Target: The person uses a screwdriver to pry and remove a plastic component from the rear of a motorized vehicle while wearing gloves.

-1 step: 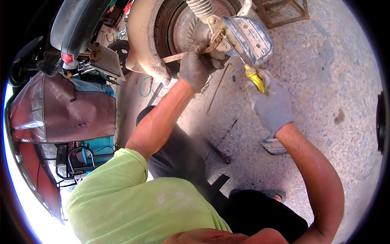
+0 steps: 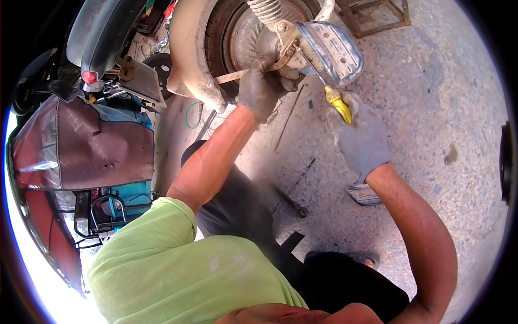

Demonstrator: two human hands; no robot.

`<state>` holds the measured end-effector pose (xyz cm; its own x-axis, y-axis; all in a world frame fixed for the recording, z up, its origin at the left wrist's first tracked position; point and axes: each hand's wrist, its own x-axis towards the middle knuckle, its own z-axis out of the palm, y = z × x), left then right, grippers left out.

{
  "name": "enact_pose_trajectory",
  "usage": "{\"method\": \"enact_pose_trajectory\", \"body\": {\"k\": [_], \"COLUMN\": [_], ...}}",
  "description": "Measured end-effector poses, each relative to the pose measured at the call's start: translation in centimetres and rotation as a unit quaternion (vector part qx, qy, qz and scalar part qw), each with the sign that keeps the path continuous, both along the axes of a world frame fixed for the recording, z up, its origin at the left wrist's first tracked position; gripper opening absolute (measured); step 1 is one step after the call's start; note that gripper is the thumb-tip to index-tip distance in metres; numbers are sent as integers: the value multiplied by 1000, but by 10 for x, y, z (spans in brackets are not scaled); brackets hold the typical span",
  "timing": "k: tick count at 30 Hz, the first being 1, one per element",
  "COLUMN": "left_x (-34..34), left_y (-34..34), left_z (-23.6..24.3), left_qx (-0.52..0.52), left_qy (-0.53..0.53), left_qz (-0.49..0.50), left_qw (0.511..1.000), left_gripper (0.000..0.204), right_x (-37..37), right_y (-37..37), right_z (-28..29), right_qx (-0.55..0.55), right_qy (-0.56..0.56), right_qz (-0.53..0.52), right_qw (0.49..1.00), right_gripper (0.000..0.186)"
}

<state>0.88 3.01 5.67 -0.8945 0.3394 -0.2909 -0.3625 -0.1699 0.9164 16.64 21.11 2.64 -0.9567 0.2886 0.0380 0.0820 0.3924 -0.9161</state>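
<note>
My right hand, in a pale grey glove, is closed round the yellow handle of a screwdriver. The thin shaft slants up and left, its tip at a rusty bracket beside the wheel hub. My left hand, in a dark, dirty glove, is curled at a flat metal strip that runs from the mudguard to that bracket. Its thumb lies over the strip; what the other fingers press on is partly hidden. Right of the bracket is a ribbed footrest, with a coil spring above.
A wrench lies on the speckled floor by my leg, and another ribbed pad sits under my right forearm. A rusty metal frame stands at the top right. To the left is a vehicle with a maroon cover.
</note>
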Motion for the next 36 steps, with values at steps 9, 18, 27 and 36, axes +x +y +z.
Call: {"method": "enact_pose_trajectory", "body": {"k": [9,18,27,36], "left_x": [-2,-2,-5,11], "left_y": [-7,-6,-4,5], "left_z": [-3,-2,-5,15], "left_qx": [-5,3,70,-61], "left_qy": [2,1,-60,-13], "left_qz": [3,-5,0,30], "left_qw": [1000,1000,996,998], "left_gripper": [36,35,34,32], "right_x": [1,2,4,6], "right_y": [0,1,3,5], "right_z": [-1,-4,-7,-5], "right_qx": [11,2,-1,0], "right_qy": [-13,0,-1,-8], "right_qz": [0,-2,5,9], "right_qw": [1000,1000,1000,1000], "right_gripper": [38,37,36,36]}}
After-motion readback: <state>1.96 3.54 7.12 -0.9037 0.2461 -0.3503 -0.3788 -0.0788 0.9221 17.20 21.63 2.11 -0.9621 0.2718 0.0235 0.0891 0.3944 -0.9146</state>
